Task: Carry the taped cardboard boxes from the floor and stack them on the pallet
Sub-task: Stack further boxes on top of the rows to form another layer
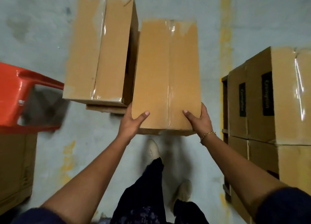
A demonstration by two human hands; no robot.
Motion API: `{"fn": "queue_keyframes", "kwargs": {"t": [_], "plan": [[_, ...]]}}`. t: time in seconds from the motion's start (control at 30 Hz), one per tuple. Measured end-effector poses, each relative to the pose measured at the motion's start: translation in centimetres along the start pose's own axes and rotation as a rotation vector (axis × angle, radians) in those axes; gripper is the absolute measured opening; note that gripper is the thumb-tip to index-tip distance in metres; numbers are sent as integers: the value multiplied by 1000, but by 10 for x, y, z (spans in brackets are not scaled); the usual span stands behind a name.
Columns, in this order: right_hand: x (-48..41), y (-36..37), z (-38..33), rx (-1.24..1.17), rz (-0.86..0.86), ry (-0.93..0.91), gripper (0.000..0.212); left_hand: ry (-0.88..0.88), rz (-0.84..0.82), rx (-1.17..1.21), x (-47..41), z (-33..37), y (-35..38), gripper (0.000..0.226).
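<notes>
Taped brown cardboard box (168, 75) being held by both hands above the grey concrete floor (42, 30).

Left hand (133, 121) is gripping the near left corner and right hand (199, 121) is gripping the near right corner, each thumb lying on the taped top face while the fingers are passing out of sight round the sides. Just to the left, a second taped brown cardboard box (99, 50) is sitting on another whose edge is showing beneath. At the right, stacked brown cardboard boxes with black labels (269, 97) are standing on what appears to be a wooden pallet (224, 79), only its dark edge showing. A red plastic chair (15, 92) is showing, blurred, at the left; a yellow painted line (226, 30) is running between held box and stack.
</notes>
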State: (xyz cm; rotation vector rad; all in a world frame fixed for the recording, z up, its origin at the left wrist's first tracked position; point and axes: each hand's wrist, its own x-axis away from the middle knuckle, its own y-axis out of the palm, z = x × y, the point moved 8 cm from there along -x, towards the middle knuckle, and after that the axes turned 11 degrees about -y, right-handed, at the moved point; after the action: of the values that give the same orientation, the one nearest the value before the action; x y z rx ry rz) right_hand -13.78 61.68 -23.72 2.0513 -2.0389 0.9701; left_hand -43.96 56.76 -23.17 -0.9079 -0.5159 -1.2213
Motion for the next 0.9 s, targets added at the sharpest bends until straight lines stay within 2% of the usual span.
{"fn": "queue_keyframes", "kwargs": {"t": [0.13, 0.33, 0.43, 0.5, 0.6, 0.7, 0.77, 0.9], "plan": [[38, -49, -4, 32, 32, -40, 73, 42, -25, -60, 48, 15, 22, 91], [115, -144, 10, 45, 120, -113, 73, 158, -49, -108, 143, 23, 79, 77], [159, -193, 27, 43, 135, -160, 78, 180, -41, -129, 197, 14, 111, 91], [188, -226, 40, 45, 141, -172, 83, 220, -26, -133, 234, 6, 134, 90], [235, -275, 54, 51, 166, -220, 72, 276, -38, -141, 285, -8, 167, 91], [282, -321, 74, 71, 203, -230, 71, 293, -46, -162, 331, -28, 198, 100], [314, -345, 90, 84, 209, -212, 81, 325, -64, -161, 363, -41, 219, 95], [362, -382, 133, 90, 215, -167, 120, 382, -78, -177, 414, -66, 254, 79]]}}
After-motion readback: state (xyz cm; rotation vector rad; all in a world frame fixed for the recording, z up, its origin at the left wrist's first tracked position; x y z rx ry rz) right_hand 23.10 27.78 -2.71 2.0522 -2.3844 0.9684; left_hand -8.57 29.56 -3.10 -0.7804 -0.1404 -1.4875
